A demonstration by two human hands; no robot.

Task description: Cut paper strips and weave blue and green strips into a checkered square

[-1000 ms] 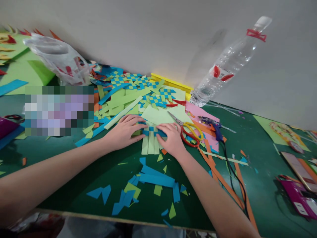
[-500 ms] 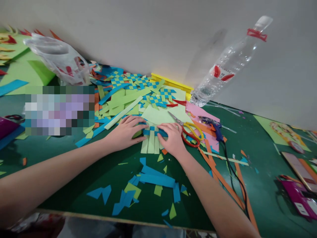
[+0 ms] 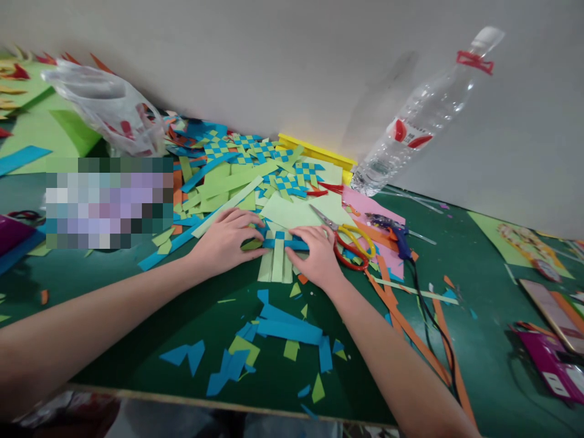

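Note:
Between my two hands lies a small weave of light green paper strips, crossed by a blue paper strip. My left hand has its thumb and fingers closed about the left end of the blue strip. On the other side, my right hand grips the strip's right end, thumb below and fingers above. The fingertips partly hide both ends. Scissors with yellow and red handles lie against the right hand's outer side. Light green paper sheets lie just behind the weave.
Finished blue-green woven pieces and loose strips pile up behind. A plastic bottle leans on the wall. A glue gun with a black cord lies right. Blue and green scraps litter the front. A plastic bag stands back left.
My left fingers and thumb have shifted slightly at the strip's end. More of the blue strip shows across the green strips, with the middle green one over it. My right hand has barely moved.

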